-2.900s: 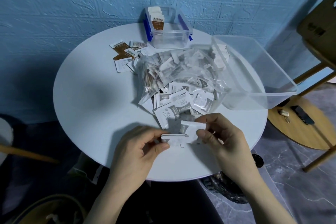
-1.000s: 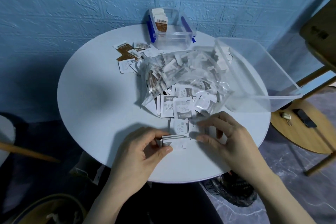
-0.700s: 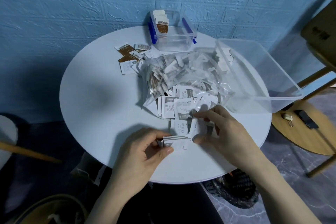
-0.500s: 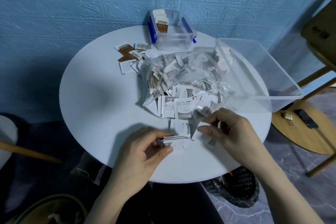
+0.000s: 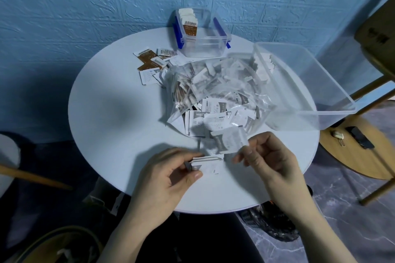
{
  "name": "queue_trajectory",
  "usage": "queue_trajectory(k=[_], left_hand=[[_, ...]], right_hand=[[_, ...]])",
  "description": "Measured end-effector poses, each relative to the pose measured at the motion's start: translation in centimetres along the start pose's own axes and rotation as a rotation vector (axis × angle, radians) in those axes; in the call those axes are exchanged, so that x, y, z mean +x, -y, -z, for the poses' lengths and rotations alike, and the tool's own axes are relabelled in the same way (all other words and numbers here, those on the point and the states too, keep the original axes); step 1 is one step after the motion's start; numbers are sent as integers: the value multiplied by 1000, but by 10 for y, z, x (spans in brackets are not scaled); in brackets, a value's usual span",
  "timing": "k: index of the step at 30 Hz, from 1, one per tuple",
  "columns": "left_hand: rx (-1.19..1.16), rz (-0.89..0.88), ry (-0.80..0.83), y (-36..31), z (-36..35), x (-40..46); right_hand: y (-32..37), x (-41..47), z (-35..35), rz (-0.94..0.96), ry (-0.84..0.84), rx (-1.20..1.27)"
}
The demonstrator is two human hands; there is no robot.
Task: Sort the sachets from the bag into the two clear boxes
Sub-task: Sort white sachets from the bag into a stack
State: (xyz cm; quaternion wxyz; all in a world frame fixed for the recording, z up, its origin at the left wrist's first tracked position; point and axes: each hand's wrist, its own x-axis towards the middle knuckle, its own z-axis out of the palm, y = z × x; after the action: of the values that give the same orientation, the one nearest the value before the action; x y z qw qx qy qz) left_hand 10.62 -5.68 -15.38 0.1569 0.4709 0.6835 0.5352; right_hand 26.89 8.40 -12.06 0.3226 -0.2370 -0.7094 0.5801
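Observation:
A clear plastic bag [image 5: 215, 83] full of sachets lies open in the middle of the round white table [image 5: 119, 113], with white sachets [image 5: 205, 119] spilling toward me. My left hand [image 5: 168, 175] pinches a small stack of white sachets [image 5: 205, 161] flat at the table's near edge. My right hand [image 5: 269, 156] holds one white sachet [image 5: 228, 141], blurred, lifted just above the stack. A small clear box with blue clips [image 5: 203, 34] stands at the back with brown-and-white sachets upright in it. A large clear box [image 5: 310, 85] sits at the right.
Loose brown and white sachets [image 5: 151, 62] lie left of the small box. A wooden stool [image 5: 359, 147] with keys and a dark device stands lower at the right. The blue wall is just behind the table. A dark bag sits on the floor under the table edge.
My right hand reached into the spilled pile, picked up one white sachet and lifted it toward the stack. My left hand stayed put on the stack.

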Motion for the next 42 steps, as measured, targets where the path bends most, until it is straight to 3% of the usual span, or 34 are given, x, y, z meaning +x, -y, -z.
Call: queue_trajectory(k=[4,7,11,17,23,27,35,42], left_hand=[[5,-4,-23,0,-1,1],[-18,15,-40,2,-2,0],[-67,48,-6,2,-2,-2],[-53,16,28,-3,2,0],[-3,-4,54,-3,4,-1],[56,-29,40,-5,3,0],[63,-20,20,-4,1,0],[52,-12,28,-4,1,0]], right_hand=[[-4,-5,-11,-86,120,45],[-8,-7,-9,-89,116,-212],[-9,-7,-7,39,127,-525],[-9,5,1,97,122,-580],[-12,22,6,115,231,-805],[-11,26,5,167,206,-903],[-8,34,-2,260,22,-727],[3,28,3,0,-52,-167]])
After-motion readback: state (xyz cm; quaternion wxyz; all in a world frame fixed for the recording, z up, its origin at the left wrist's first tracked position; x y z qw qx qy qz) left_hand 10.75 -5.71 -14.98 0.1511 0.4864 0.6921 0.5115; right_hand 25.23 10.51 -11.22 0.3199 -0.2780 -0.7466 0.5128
